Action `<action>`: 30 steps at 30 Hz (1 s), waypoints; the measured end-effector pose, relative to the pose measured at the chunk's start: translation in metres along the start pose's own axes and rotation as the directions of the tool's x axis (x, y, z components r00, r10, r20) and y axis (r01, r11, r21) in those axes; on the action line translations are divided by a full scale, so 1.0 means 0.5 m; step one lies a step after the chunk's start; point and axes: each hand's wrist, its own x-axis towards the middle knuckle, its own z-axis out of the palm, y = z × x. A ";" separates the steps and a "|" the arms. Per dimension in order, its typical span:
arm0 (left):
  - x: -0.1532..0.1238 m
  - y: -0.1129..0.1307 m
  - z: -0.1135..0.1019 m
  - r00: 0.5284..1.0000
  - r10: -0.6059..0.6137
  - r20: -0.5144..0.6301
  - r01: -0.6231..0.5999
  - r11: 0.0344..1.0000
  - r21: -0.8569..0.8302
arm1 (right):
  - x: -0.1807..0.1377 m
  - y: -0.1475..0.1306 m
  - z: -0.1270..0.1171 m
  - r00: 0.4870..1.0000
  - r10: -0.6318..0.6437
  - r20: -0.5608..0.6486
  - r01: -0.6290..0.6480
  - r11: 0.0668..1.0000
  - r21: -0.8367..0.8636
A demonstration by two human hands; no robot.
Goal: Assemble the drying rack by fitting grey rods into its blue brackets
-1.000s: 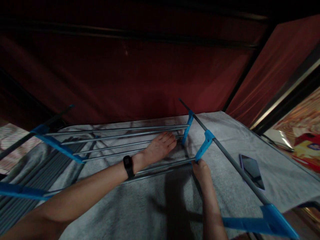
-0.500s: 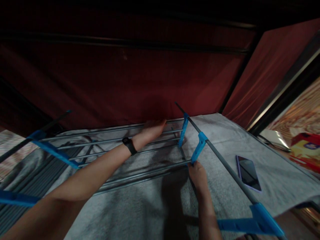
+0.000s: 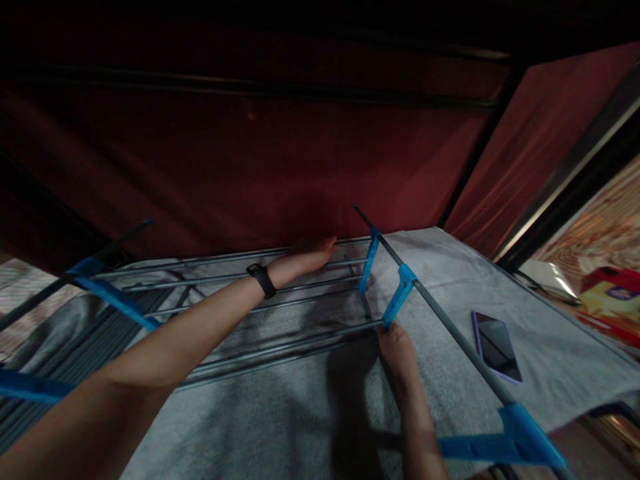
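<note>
A rack of grey metal rods (image 3: 295,345) and blue plastic brackets lies partly assembled before me. My left hand (image 3: 320,256), with a black watch on its wrist, reaches across to the far side, its fingers curled over a back rod. Low on the right, my right hand (image 3: 399,348) closes round the bottom end of a blue bracket (image 3: 399,301), where a rod meets it. That bracket hangs from a long grey pole (image 3: 453,330) slanting across the right side. Another blue bracket (image 3: 113,300) joins the rods on the left. The fingertips of both hands are largely hidden.
Grey cloth (image 3: 280,427) covers the surface below the rack. A bundle of loose grey rods (image 3: 75,360) lies at left. To the right are a phone (image 3: 498,347) and a red and yellow packet (image 3: 613,300). A dark red panel (image 3: 300,167) rises behind.
The rack's left end has shifted slightly to the right. My left hand has edged right along with it, while my right hand keeps its place at the bracket.
</note>
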 end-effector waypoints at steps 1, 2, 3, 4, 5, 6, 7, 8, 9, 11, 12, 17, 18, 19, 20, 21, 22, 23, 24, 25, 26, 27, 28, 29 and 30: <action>0.003 -0.002 0.001 1.000 0.004 0.008 -0.004 1.000 -0.021 | 0.000 0.000 0.000 1.000 0.001 -0.002 -0.001 1.000 -0.004; 0.005 -0.003 0.001 1.000 0.004 0.015 -0.003 0.999 -0.044 | -0.001 0.000 0.000 1.000 0.002 -0.005 -0.002 1.000 -0.010; 0.008 -0.003 0.001 1.000 -0.001 0.022 0.003 0.998 -0.069 | -0.001 -0.001 0.000 1.000 -0.002 -0.006 0.002 1.000 -0.015; 0.011 -0.002 0.001 0.999 -0.007 0.037 0.011 0.995 -0.097 | -0.002 -0.001 -0.001 1.000 -0.007 -0.006 0.007 1.000 -0.018; 0.014 0.000 -0.001 0.998 -0.010 0.060 0.018 0.992 -0.125 | -0.002 -0.003 -0.001 1.000 -0.009 -0.004 0.009 1.000 -0.018; 0.018 0.003 -0.003 0.996 -0.010 0.087 0.023 0.988 -0.151 | -0.002 -0.004 -0.003 1.000 -0.008 -0.001 0.008 1.000 -0.017; 0.020 0.006 -0.005 0.994 -0.009 0.108 0.028 0.985 -0.172 | -0.002 -0.006 -0.004 1.000 -0.002 0.004 0.002 1.000 -0.015; 0.022 0.009 -0.008 0.993 -0.007 0.122 0.030 0.982 -0.185 | -0.002 -0.007 -0.006 1.000 0.006 0.010 -0.006 1.000 -0.014; 0.023 0.012 -0.011 0.992 -0.006 0.129 0.031 0.981 -0.191 | -0.002 -0.009 -0.007 1.000 0.014 0.015 -0.014 1.000 -0.014; 0.022 0.018 -0.019 0.992 -0.013 0.123 0.035 0.982 -0.183 | -0.001 -0.011 -0.011 0.999 0.024 0.025 -0.024 1.000 -0.013; 0.020 0.020 -0.023 0.993 -0.016 0.118 0.037 0.984 -0.175 | -0.001 -0.011 -0.012 0.999 0.024 0.030 -0.024 1.000 -0.010; 0.012 0.020 -0.040 0.995 -0.007 0.104 0.022 0.990 -0.139 | -0.001 -0.014 -0.015 0.998 0.042 0.051 -0.041 0.999 -0.012; 0.013 0.018 -0.040 0.995 -0.010 0.101 0.024 0.990 -0.137 | -0.001 -0.016 -0.015 0.997 0.056 0.057 -0.055 0.998 -0.018; 0.014 0.015 -0.040 0.995 -0.013 0.099 0.026 0.990 -0.140 | -0.003 -0.019 -0.015 0.996 0.071 0.062 -0.070 0.997 -0.021; 0.016 0.013 -0.039 0.995 -0.011 0.097 0.025 0.989 -0.146 | -0.005 -0.022 -0.016 0.994 0.084 0.067 -0.082 0.996 -0.023; 0.017 0.011 -0.038 0.996 -0.005 0.093 0.019 0.989 -0.148 | -0.008 -0.024 -0.016 0.993 0.093 0.072 -0.091 0.996 -0.024; 0.019 0.009 -0.037 0.996 0.003 0.088 0.009 0.990 -0.140 | -0.011 -0.026 -0.018 0.992 0.101 0.079 -0.099 0.995 -0.028; 0.020 0.008 -0.036 0.996 0.012 0.083 -0.002 0.993 -0.120 | -0.015 -0.026 -0.020 0.990 0.109 0.090 -0.106 0.994 -0.036; 0.020 0.008 -0.035 0.997 0.020 0.077 -0.013 0.996 -0.091 | -0.019 -0.026 -0.023 0.987 0.112 0.112 -0.108 0.993 -0.048; 0.021 0.008 -0.035 0.997 0.024 0.072 -0.019 0.998 -0.059 | -0.023 -0.024 -0.026 0.984 0.110 0.143 -0.102 0.993 -0.060; 0.021 0.008 -0.035 0.998 0.021 0.067 -0.019 0.999 -0.032 | -0.027 -0.021 -0.030 0.978 0.100 0.181 -0.090 0.994 -0.063; 0.021 0.008 -0.036 0.998 0.021 0.062 -0.020 1.000 -0.014 | -0.030 -0.019 -0.034 0.973 0.076 0.216 -0.068 0.997 -0.048; 0.021 0.009 -0.036 0.998 0.024 0.056 -0.024 1.000 -0.004 | -0.033 -0.017 -0.040 0.970 0.039 0.241 -0.037 0.999 -0.011; 0.021 0.009 -0.036 0.998 0.032 0.045 -0.032 0.999 0.001 | -0.034 -0.016 -0.045 0.971 0.003 0.239 -0.014 0.999 0.043; 0.021 0.009 -0.036 0.999 0.041 0.033 -0.041 0.999 0.008 | -0.036 -0.018 -0.051 0.978 -0.019 0.208 -0.002 0.995 0.100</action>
